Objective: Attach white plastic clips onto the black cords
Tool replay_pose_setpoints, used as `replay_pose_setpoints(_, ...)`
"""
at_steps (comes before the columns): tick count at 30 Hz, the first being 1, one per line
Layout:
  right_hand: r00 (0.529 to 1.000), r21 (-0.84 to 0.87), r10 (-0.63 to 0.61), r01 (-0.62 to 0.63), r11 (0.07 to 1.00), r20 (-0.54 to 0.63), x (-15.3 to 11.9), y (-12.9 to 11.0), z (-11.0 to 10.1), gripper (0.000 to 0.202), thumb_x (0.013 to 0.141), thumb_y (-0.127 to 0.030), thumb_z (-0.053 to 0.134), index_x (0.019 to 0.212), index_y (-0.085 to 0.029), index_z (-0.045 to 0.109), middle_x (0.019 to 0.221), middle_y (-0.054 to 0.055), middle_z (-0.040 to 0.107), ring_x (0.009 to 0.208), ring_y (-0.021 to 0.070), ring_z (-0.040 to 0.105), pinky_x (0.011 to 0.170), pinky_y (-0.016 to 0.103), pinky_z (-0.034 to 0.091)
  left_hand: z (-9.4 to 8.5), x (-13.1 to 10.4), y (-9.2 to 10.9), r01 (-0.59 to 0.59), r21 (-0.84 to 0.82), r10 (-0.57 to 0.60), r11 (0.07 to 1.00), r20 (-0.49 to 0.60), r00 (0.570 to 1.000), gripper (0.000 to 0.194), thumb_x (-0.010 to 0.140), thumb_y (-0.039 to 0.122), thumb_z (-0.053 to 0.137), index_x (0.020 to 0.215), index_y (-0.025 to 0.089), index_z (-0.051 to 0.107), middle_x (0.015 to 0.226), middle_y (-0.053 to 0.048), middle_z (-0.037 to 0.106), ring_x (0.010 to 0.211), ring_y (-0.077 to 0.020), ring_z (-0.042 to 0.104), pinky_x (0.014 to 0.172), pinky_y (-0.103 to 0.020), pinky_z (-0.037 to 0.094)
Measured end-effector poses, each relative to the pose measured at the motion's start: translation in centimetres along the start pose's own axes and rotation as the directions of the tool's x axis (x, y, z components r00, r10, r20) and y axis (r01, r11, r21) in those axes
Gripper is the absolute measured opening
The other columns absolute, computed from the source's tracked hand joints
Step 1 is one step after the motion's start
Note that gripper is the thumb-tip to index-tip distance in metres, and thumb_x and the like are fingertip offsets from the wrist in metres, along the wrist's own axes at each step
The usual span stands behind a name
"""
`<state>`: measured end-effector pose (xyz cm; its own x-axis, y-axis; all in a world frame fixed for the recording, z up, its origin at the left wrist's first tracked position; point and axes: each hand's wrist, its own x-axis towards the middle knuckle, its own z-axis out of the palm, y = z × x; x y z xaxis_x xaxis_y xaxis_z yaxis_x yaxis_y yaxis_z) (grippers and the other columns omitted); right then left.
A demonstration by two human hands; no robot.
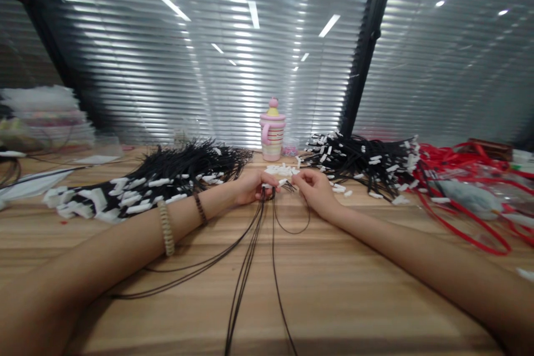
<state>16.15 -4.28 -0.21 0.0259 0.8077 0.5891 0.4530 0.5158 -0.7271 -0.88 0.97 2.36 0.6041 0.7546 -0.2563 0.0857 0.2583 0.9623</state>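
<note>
Wooden table, pale grain. Both forearms reach in from the near edge; hands meet near mid-table, close but apart.

Left hand: thumb and fingers closed, pinching a bunch of thin black cords. The cords hang from the grip and fan toward the near edge, some curving left under the forearm, others running almost straight down the view. Coiled bracelet on this forearm, dark band nearer the wrist.

Right hand: thumb and fingertips drawn together, just right of the left. Cannot tell what, if anything, sits in the pinch; too small and blurred. One cord makes a loose loop below, between the hands. Short dark cord ends and a white piece show in the gap, the piece just beside the left fingertips.

Directly behind the hands: small heap of similar white bits. Beyond it, upright, a pink cup with handle and knobbed lid.

Left of centre, a broad black pile, white tips toward the near side. Right of centre, a second bundle, also black with white tips. Farther right, tangled red straps. Far left, stacked boxes, blurred. Slatted blinds across the back.
</note>
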Motion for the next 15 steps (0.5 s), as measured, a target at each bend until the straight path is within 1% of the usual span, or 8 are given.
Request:
replay_pose_setpoints(2,0.999,-0.070,-0.037,0.037,0.997,0.008,-0.25,-0.18,-0.03,0.022,0.073,-0.027,0.050,0.055,-0.014,0.050,0.049,-0.002,0.045,0.050,0.0093,0.040,0.048,0.020,0.030,-0.04,0.05,-0.01,0.004,-0.024,-0.004,1.000,-0.009,1.000,0.010,0.057,0.013,0.060,0.065,0.010,0.056,0.058,0.000,0.056,0.037,-0.0020,0.043,0.031,-0.010,0.020)
replay_pose_setpoints(4,0.998,-0.104,-0.059,0.061,0.993,0.025,-0.25,-0.29,-0.23,0.021,0.071,-0.024,0.050,0.053,-0.014,0.050,0.050,-0.001,0.047,0.050,0.0092,0.041,0.049,0.020,0.030,-0.11,0.14,-0.03,0.007,-0.032,-0.007,0.999,-0.006,1.000,0.010,0.057,0.013,0.061,0.065,0.010,0.056,0.058,0.000,0.056,0.038,-0.0023,0.044,0.031,-0.011,0.019)
replay_pose_setpoints(7,0.993,-0.136,-0.065,0.078,0.988,0.102,-0.20,-0.34,-0.33,0.018,0.069,-0.021,0.050,0.054,-0.013,0.054,0.051,-0.001,0.050,0.049,0.0086,0.041,0.048,0.020,0.030,-0.19,0.24,-0.07,0.014,-0.027,-0.014,1.000,-0.002,1.000,0.009,0.057,0.014,0.061,0.063,0.008,0.057,0.053,0.000,0.053,0.038,-0.0026,0.043,0.031,-0.011,0.018)
replay_pose_setpoints(9,0.989,-0.150,-0.050,0.071,0.986,0.138,-0.21,-0.27,-0.24,0.017,0.068,-0.021,0.051,0.054,-0.012,0.055,0.051,-0.001,0.050,0.048,0.0084,0.040,0.047,0.019,0.029,-0.16,0.24,-0.07,0.020,-0.018,-0.020,1.000,-0.013,1.000,0.009,0.057,0.015,0.061,0.063,0.008,0.058,0.051,0.000,0.051,0.038,-0.0026,0.043,0.032,-0.011,0.018)
replay_pose_setpoints(15,0.988,-0.152,-0.009,0.033,0.988,0.153,-0.17,0.13,-0.05,0.016,0.068,-0.021,0.051,0.055,-0.012,0.055,0.051,-0.001,0.050,0.048,0.0086,0.041,0.046,0.019,0.029,0.06,0.09,-0.05,0.012,-0.015,-0.013,1.000,-0.030,0.999,0.009,0.055,0.014,0.062,0.061,0.008,0.058,0.050,0.000,0.052,0.039,-0.0033,0.044,0.033,-0.012,0.018)
